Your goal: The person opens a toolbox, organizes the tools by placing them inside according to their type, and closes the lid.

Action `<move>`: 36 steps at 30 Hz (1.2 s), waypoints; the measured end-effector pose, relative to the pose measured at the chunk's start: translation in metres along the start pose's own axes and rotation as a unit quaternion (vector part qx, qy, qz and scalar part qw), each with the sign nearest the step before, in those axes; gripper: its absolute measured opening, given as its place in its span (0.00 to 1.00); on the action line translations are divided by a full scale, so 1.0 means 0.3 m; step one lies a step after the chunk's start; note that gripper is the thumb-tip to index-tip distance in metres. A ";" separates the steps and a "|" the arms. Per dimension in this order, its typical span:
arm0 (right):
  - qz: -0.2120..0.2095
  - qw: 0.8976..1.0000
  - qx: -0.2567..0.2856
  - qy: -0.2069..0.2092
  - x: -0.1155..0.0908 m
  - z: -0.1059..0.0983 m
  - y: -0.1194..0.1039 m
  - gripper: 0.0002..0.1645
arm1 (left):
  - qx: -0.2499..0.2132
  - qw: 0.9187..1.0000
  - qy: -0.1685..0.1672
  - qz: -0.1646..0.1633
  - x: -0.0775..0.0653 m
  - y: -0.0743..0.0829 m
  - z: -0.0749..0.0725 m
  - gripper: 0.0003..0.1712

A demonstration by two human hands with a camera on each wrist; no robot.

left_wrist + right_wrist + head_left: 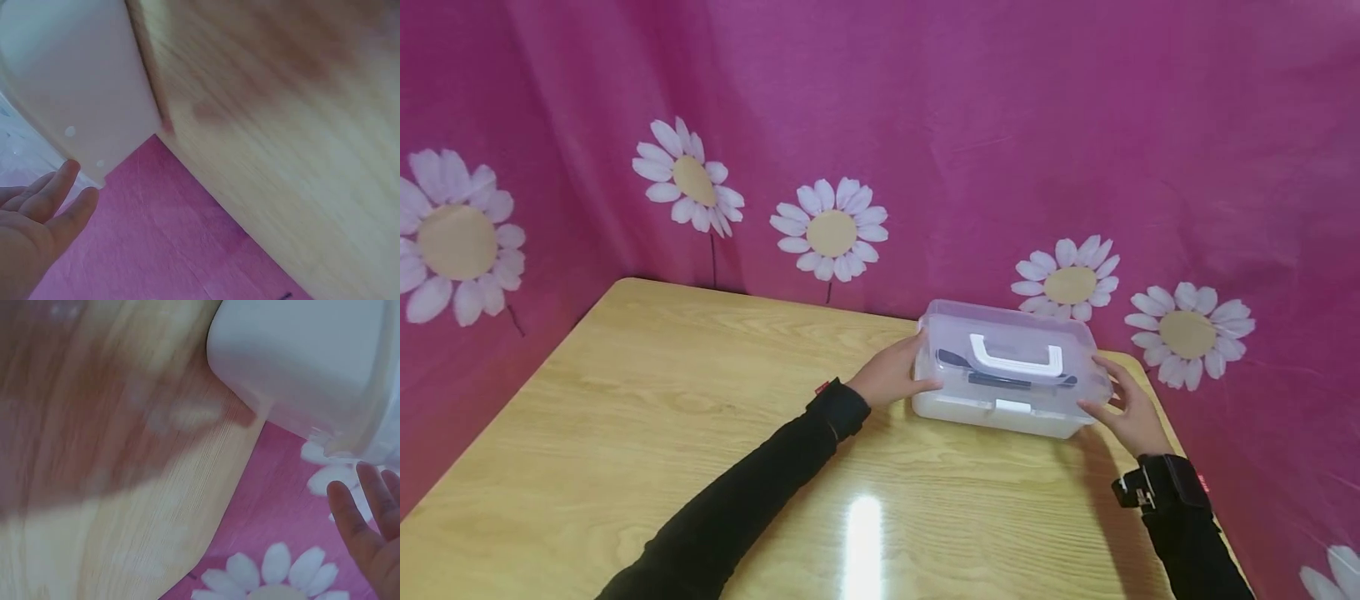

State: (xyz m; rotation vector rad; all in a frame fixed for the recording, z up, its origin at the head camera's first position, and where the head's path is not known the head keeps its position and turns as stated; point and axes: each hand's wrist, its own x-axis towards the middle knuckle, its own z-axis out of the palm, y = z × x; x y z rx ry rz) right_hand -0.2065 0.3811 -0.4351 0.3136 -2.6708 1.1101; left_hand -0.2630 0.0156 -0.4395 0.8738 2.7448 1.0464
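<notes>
A plastic storage box (1007, 412) with a clear lid, a white carry handle (1015, 360) and a white front latch (1012, 406) sits near the table's back right corner. Dark, long objects show dimly through the lid; their kind cannot be made out. My left hand (891, 372) holds the box's left end, thumb along the front and fingers round the side. At the right end, my right hand (1129, 414) grips the lid's edge, thumb at the front and fingers spread behind. The left wrist view shows fingertips (72, 167) against the lid's rim.
The box stands on a wood-grain table (700, 400) with rounded corners. A pink cloth (925, 150) printed with white daisies hangs close behind and beside it. A bright light reflection (863, 542) lies on the tabletop near the front.
</notes>
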 end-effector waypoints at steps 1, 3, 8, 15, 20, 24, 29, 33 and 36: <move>-0.004 1.000 0.007 0.002 0.006 -0.005 0.010 0.41 | 0.004 1.000 -0.002 0.000 0.017 0.001 0.006 0.53; -0.011 1.000 0.027 0.005 0.019 -0.016 0.029 0.40 | 0.006 1.000 -0.005 0.001 0.048 0.003 0.017 0.53; 0.006 0.999 0.048 -0.005 0.046 -0.056 0.070 0.39 | 0.006 1.000 -0.008 0.001 0.117 0.009 0.048 0.52; 0.044 0.999 0.014 -0.027 0.072 -0.104 0.101 0.41 | -0.005 1.000 -0.015 -0.013 0.175 0.033 0.082 0.52; 0.052 0.997 0.039 -0.030 0.093 -0.115 0.112 0.42 | -0.009 1.000 -0.012 -0.011 0.200 0.039 0.087 0.52; 0.055 0.997 0.034 -0.035 0.113 -0.114 0.112 0.43 | -0.003 1.000 -0.013 -0.014 0.215 0.026 0.085 0.51; 0.049 0.997 -0.041 -0.039 0.116 -0.090 0.094 0.44 | 0.064 0.998 -0.012 -0.020 0.174 -0.032 0.069 0.50; 0.016 0.994 -0.106 0.001 0.098 -0.055 0.060 0.46 | 0.146 0.989 0.018 -0.022 0.079 -0.104 0.018 0.47; 0.002 0.989 -0.145 0.038 0.069 -0.031 0.001 0.47 | 0.174 0.983 0.043 -0.039 -0.015 -0.147 -0.044 0.45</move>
